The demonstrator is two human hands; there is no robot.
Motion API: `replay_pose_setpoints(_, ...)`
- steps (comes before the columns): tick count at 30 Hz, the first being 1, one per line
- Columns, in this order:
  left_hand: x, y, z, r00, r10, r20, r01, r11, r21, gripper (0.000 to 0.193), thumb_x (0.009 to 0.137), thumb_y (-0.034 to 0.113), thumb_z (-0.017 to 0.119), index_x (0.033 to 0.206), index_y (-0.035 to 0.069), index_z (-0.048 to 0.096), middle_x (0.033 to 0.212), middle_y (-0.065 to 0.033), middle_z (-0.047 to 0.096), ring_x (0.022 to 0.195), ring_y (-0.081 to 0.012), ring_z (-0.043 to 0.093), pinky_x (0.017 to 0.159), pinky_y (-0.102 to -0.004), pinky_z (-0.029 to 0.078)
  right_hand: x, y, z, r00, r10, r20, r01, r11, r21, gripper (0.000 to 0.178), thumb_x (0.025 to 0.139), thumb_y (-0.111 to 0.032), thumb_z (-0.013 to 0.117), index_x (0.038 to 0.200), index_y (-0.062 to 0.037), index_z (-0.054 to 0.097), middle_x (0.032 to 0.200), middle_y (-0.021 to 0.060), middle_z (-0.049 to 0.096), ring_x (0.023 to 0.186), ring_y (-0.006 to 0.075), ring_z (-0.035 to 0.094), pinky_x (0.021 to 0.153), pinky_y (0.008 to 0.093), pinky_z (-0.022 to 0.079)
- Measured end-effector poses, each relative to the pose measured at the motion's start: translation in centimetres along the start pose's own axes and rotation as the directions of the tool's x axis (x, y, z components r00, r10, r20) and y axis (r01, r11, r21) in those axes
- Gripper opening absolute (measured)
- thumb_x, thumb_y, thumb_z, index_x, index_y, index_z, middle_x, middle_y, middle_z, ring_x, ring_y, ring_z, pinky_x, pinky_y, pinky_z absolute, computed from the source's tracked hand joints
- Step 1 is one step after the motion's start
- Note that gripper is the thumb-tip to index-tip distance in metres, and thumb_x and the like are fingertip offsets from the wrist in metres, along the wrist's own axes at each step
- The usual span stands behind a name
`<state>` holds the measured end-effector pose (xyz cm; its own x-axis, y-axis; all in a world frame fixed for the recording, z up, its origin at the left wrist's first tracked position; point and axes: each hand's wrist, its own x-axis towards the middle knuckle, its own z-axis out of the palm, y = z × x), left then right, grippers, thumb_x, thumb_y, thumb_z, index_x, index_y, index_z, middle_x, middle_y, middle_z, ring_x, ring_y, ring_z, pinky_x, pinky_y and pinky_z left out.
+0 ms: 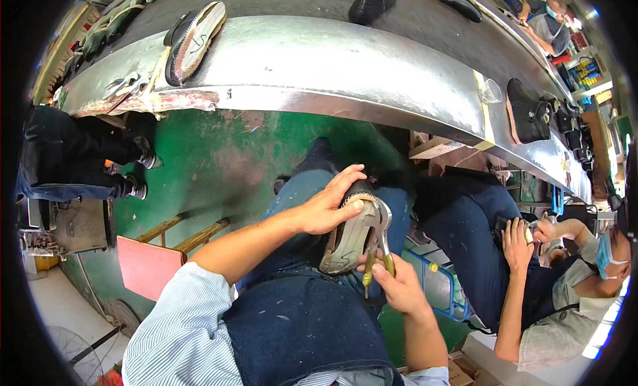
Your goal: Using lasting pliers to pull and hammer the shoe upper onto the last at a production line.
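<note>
On my lap lies a black shoe (pixel 345 248), its pale, unfinished underside turned up and a stitched edge showing along its rim. My left hand (pixel 323 212) is wrapped over the far end of it, thumb pressed on the underside. In my right hand (pixel 399 284) is a pair of pincers (pixel 385 228) with a curved metal head and yellowish handles. The head of the pincers touches or lies very near the shoe's right edge; the exact contact of the jaws is hidden.
A metal-edged bench (pixel 319 60) crosses ahead, bearing an upturned shoe (pixel 197 43), black shoes (pixel 528 113) and a clear cup (pixel 490 91). A pink-topped stool (pixel 150 266) stands at left. A co-worker's hand (pixel 516 246) works close at right. Another person's legs (pixel 86 153) are at far left.
</note>
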<state>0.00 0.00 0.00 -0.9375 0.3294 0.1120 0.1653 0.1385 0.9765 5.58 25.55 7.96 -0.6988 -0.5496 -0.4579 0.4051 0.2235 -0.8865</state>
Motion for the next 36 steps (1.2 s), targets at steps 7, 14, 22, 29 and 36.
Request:
replay_pose_setpoints(7,2.2,-3.1,1.4,0.996,0.012,-0.088,-0.014,1.0,-0.016,0.054,0.096,0.032,0.061,0.139,0.004,0.043,0.146,-0.017,0.041,0.139,-0.0305,0.038,0.114,-0.0406,0.032,2.5,-0.8,-2.4,0.981,0.188,0.051,-0.19,0.981,0.03,0.027,0.101,-0.019,0.055,0.118,0.0019,0.055,0.092,0.0067,0.061,0.076,0.0154,0.062,0.066,0.0306,0.055)
replay_pose_setpoints(14,3.6,-5.4,4.3,0.982,-0.129,-0.135,0.103,0.978,-0.184,0.055,0.094,0.034,0.062,0.134,0.0,0.048,0.136,-0.021,0.05,0.129,-0.034,0.048,0.11,-0.0404,0.037,3.6,2.1,-2.1,0.985,0.049,-0.165,-0.054,0.998,-0.025,0.025,0.101,-0.018,0.054,0.112,0.0041,0.055,0.087,0.0087,0.061,0.068,0.0163,0.061,0.059,0.0295,0.054)
replay_pose_setpoints(22,-0.4,-2.1,4.2,0.909,-0.417,-0.018,0.417,0.909,-0.003,0.066,0.098,0.031,0.047,0.148,-0.007,0.027,0.154,-0.0311,0.026,0.139,-0.0421,0.036,0.114,-0.0435,0.033,3.4,0.9,-2.7,0.932,0.235,-0.277,-0.235,0.971,0.036,0.025,0.099,-0.013,0.054,0.116,0.0047,0.052,0.091,0.011,0.061,0.072,0.0199,0.061,0.061,0.0314,0.055)
replay_pose_setpoints(29,-0.6,-1.8,2.4,0.885,-0.465,0.014,0.462,0.876,-0.14,0.08,0.082,0.009,0.057,0.152,-0.005,0.021,0.157,-0.0292,0.019,0.138,-0.0412,0.038,0.112,-0.0416,0.035,4.7,-0.7,-2.2,0.911,0.259,-0.321,-0.293,0.954,-0.063,0.026,0.1,-0.016,0.056,0.117,0.0029,0.052,0.088,0.0088,0.06,0.07,0.0173,0.06,0.059,0.0295,0.052)
replay_pose_setpoints(36,-0.7,-3.2,2.8,0.913,-0.391,0.114,0.407,0.875,-0.263,0.097,0.077,0.012,0.067,0.154,-0.005,0.009,0.16,-0.0301,0.005,0.134,-0.0435,0.042,0.109,-0.0421,0.039,4.4,-1.5,-1.9,0.865,0.314,-0.391,-0.359,0.932,-0.046,0.025,0.097,-0.014,0.058,0.115,0.0026,0.052,0.089,0.0077,0.06,0.07,0.0167,0.06,0.062,0.03,0.052)
